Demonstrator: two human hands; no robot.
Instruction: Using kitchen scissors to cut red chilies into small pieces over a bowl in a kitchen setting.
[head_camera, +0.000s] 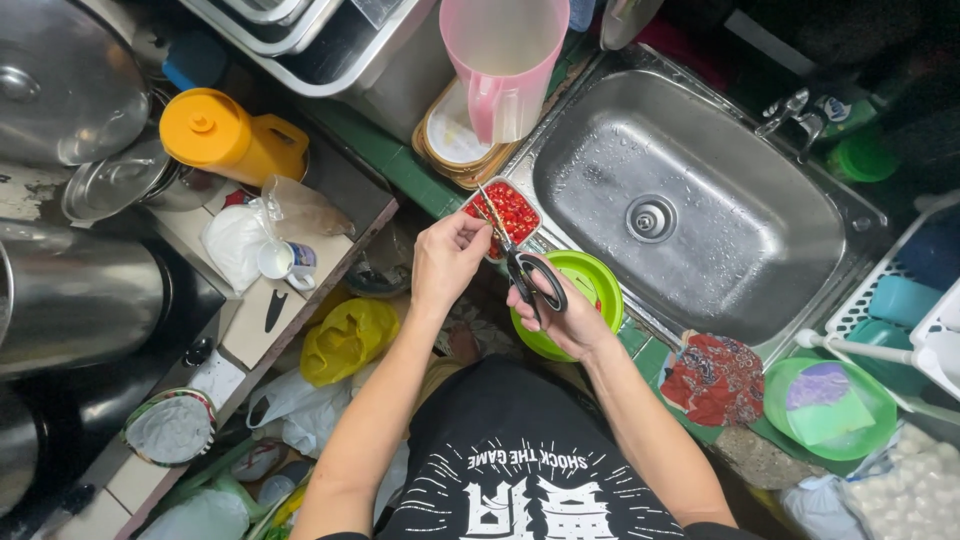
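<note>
Right hand (570, 315) has its fingers hooked through the black handles of the scissors (525, 270), gripping them, blades pointing up and away from the palm over the small dish of chopped red chilli (508, 213). Whether the blades are apart or together, I can't tell. Left hand (447, 258) sits just left of the scissors, fingers curled in and pinched at the tips right at the dish's near edge, though what it pinches is too small to make out. The dish rests just beyond both hands, on the near corner of the steel sink (700, 200). Directly under the right hand there's a green bowl (590, 285), half covered by the wrist. Beyond the left hand stands a pink jug (503, 60) on a stack of round trays. Far off to the left of the left hand, an orange jug (228, 135) lies on its side near a white cup (283, 262), and below the left forearm a yellow bag (345, 340) is crumpled. Out to the right of the right forearm, a red patterned cloth (715, 380) lies beside a green basin (832, 408)
</note>
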